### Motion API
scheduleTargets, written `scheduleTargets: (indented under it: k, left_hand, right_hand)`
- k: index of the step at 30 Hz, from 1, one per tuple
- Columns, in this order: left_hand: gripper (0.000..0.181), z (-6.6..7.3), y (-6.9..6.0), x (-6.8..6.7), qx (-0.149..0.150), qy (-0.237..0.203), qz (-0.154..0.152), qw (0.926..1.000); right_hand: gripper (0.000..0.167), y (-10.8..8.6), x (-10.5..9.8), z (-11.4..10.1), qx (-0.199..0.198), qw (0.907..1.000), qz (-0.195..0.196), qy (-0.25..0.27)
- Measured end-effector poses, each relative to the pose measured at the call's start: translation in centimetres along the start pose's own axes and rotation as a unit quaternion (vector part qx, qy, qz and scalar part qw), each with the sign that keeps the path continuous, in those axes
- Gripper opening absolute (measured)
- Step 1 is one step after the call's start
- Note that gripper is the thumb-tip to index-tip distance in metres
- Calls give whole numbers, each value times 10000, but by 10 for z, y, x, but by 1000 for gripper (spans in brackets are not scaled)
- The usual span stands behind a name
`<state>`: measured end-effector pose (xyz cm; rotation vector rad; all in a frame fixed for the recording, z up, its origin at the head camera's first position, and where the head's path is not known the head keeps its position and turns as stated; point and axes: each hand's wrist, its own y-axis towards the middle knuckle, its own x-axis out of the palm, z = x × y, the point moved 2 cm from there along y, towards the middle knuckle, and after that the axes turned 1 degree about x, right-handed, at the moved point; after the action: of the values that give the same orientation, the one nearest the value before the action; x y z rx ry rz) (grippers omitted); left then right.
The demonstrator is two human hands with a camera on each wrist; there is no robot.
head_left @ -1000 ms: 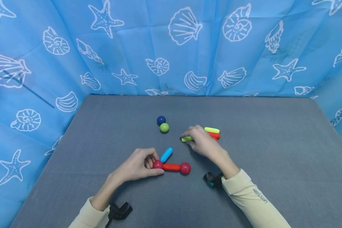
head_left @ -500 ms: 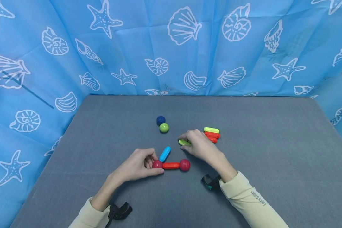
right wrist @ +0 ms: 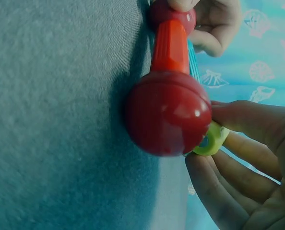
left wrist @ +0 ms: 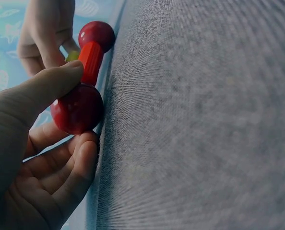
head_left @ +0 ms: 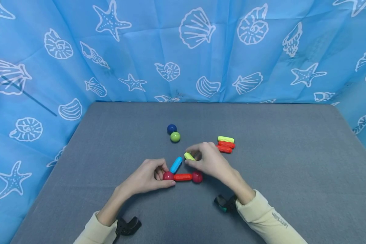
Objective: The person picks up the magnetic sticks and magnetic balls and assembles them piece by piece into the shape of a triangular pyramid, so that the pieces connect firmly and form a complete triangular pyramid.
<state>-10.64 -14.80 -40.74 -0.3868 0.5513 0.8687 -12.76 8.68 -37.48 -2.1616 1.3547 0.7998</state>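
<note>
My left hand (head_left: 146, 178) grips a dark red ball (head_left: 168, 176) between thumb and fingers. From that ball a red stick (head_left: 183, 177) runs right to a second dark red ball (head_left: 197, 177). A blue stick (head_left: 176, 165) slants up and away from the held ball. In my right hand (head_left: 209, 159), thumb and fingers pinch a yellow-green stick (head_left: 189, 156), its far end pointing toward the blue one. The right wrist view shows the stick's hollow-looking near end (right wrist: 217, 139) beside the second ball; whether they touch, I cannot tell.
Behind the hands, a dark blue ball (head_left: 171, 128) and a green ball (head_left: 175, 137) sit together on the grey table (head_left: 277, 152). Right of them lie a yellow-green stick (head_left: 226, 139) and two red sticks (head_left: 224, 149). A blue shell-patterned curtain (head_left: 158, 44) borders the table.
My right hand has carried the yellow-green stick left and nearer me, away from the loose sticks, turning it toward the second red ball. The left hand keeps its hold and has barely moved.
</note>
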Motion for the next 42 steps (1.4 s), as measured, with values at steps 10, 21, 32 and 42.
scheduleTargets:
  k: [10,21,32,42]
  left_hand:
    - [26,-2,-1,1,86,43,65,9999]
    - [24,0,0,2,25,85,126,9999]
    - [26,0,0,3,7,184,181,9997]
    - [25,2,0,3,-104,304,158,9994]
  right_hand:
    - [35,-5,4,-3,-63,10000,-43,16]
    - [33,-6,6,-2,120,9999,-28,76]
    - [35,-8,6,-1,490,9977,145,451]
    - [36,-8,10,5,456,9984,90,317]
